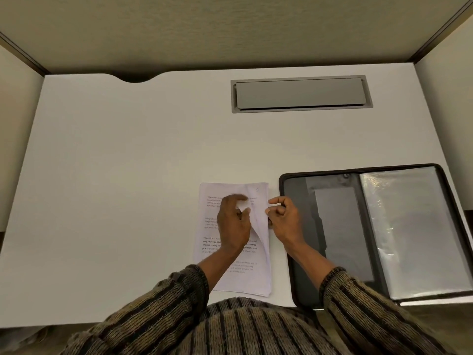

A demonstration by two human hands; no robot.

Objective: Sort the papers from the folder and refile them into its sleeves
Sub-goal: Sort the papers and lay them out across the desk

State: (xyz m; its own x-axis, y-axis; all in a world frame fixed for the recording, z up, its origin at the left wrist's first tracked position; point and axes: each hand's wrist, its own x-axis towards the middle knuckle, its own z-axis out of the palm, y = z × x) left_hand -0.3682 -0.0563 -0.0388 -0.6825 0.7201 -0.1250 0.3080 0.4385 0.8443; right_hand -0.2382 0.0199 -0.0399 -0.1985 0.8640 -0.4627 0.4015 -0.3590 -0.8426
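The stack of papers (245,278) lies at lower centre of the frame, its near edge close to the desk's (128,175) near edge and my body. Its right edge sits just beside the open folder (340,226), with only a narrow strip of desk between them. My left hand (234,224) rests on the stack with its fingers curled, the thumb against the lifted curl of the top sheet (258,219); the fingertips are blurred. My right hand (284,216) hangs over that narrow strip and pinches the sheet's raised right edge between thumb and bent fingers. To the left, and up toward the grey hatch (300,94) at upper right, the white desk runs wide as far as the partition walls. The folder fills the lower right, dark and zip-edged, lying flat, its near edge at the desk's near edge. Its left half shows a dark inner cover with a pocket. Its right half holds glossy clear sleeves (409,226); I cannot tell whether any paper is inside them.
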